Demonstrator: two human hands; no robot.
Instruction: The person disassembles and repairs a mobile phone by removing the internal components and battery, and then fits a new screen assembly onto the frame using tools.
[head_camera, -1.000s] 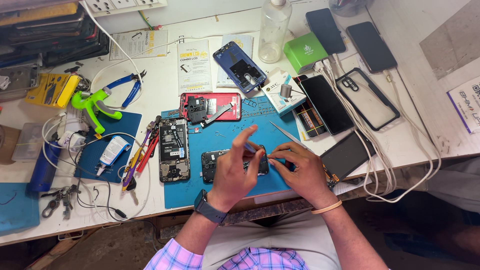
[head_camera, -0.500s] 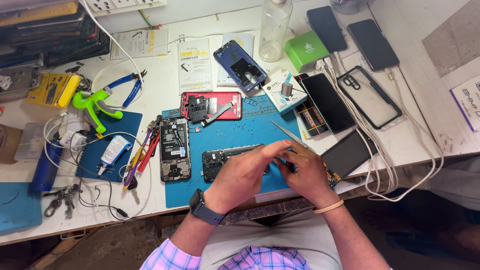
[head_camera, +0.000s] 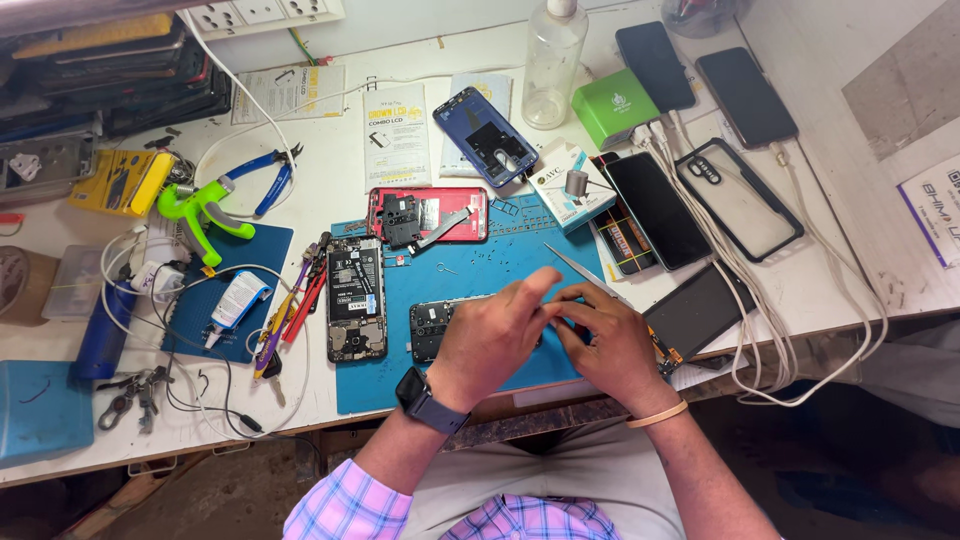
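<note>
**Both hands over an opened phone on the blue mat**

Cluttered white bench (head_camera: 880, 270) seen from the head camera: a blue mat (head_camera: 480, 275) lies at the near edge. On it rests an opened phone (head_camera: 432, 328), dark, insides showing, mostly covered. Left hand (head_camera: 490, 335) and right hand (head_camera: 605, 340) meet over it, fingers curled; what they grip is hidden. Another stripped phone (head_camera: 356, 298) lies beside.

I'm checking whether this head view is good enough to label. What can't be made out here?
- Opened phone, head view: its right part is hidden under the left hand.
- What the right hand pinches: covered by both hands; its grip cannot be told.
- Tweezers: lower end hidden behind the fingers.
- Blue box: cut off by the left edge.
</note>
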